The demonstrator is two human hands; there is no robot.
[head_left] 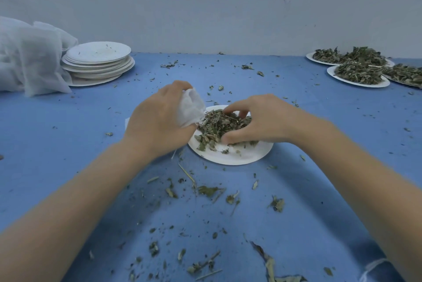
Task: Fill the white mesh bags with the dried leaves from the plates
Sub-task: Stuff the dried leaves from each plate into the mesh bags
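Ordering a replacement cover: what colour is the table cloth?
Plain blue table cloth, littered with dried leaf bits; it shows clearly in the head view.

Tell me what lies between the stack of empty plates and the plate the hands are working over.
In the head view, only blue table cover with scattered leaf crumbs lies between the empty plate stack and the working plate.

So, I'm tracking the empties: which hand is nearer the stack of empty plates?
Left. The left hand, holding a mesh bag, is right of and in front of the stack. The right hand is farther right, on the leaves.
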